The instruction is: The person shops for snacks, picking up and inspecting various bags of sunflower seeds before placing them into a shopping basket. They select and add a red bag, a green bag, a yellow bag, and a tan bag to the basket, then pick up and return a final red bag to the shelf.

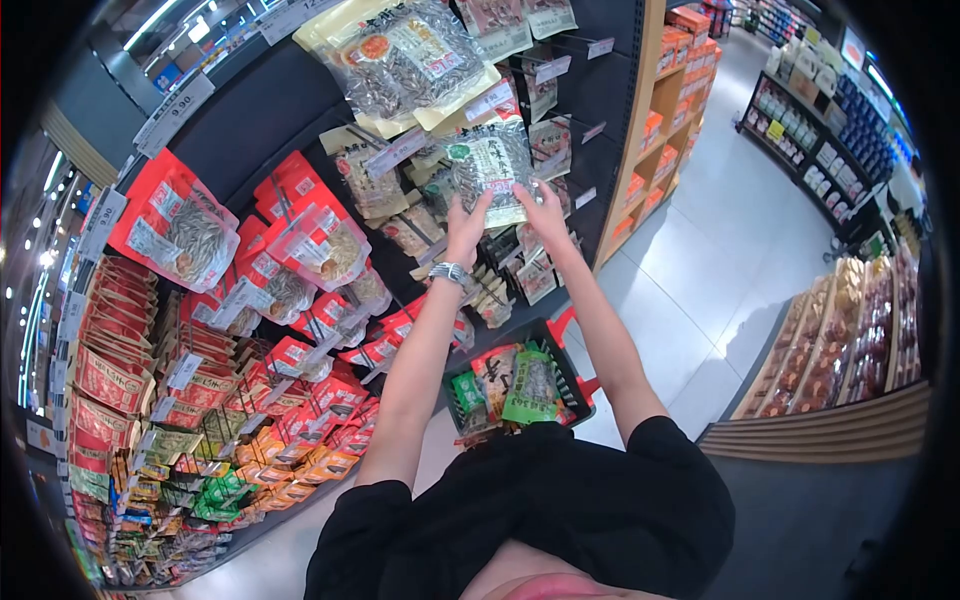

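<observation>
In the head view, the left hand (467,230) and the right hand (542,212) hold one clear-fronted bag (488,165) by its lower part, one at each side. The fingers are closed on it, thumbs towards its front; the rest probably run behind, where the bag hides them. The bag is before the dark rack (235,110), just below a larger bag (410,65) and among smaller hanging packets (365,175). A watch (450,271) circles the left wrist.

To the left the rack bulges in the wide lens, crowded with red bags (180,222) on hooks, with white price tags (175,115) jutting out. Below the forearms is a black basket (566,368) with red handles, filled with packets, a green one (532,390) uppermost. Pale, glossy floor tiles (665,275) stretch away to the right, past a wooden shelf (650,135) of orange boxes (673,50). Farther off is a dark shelf (800,150) of bottles; nearer, a slatted stand (830,437) bears rows of brown packs (850,330). Bright strip lights (150,22) line the ceiling at upper left.
</observation>
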Demonstrator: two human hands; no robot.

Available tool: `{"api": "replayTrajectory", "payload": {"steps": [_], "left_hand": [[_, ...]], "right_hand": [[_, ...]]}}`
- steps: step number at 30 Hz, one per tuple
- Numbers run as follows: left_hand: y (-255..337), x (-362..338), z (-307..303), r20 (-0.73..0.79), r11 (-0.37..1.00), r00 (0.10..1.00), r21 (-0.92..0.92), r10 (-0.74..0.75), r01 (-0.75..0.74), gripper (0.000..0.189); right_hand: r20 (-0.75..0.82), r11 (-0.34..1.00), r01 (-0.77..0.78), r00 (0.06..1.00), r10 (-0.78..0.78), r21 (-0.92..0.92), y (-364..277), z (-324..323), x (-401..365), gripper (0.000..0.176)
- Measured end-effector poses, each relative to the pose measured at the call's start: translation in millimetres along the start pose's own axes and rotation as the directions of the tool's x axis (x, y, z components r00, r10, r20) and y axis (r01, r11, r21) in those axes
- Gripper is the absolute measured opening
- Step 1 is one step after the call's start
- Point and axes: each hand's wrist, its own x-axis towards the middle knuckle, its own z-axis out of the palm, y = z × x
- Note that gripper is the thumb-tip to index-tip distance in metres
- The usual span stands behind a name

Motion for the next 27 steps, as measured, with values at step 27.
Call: {"api": "replayTrajectory", "payload": {"steps": [27], "left_hand": [[-237.9,-343.5,-208.6,0.044,0.809,0.847,0.328,-0.529,0.488,0.037]], "right_hand": [[0.077,0.972,-0.161,0.981,0.176,-0.169,104.6,35.8,176.0,0.084]]}}
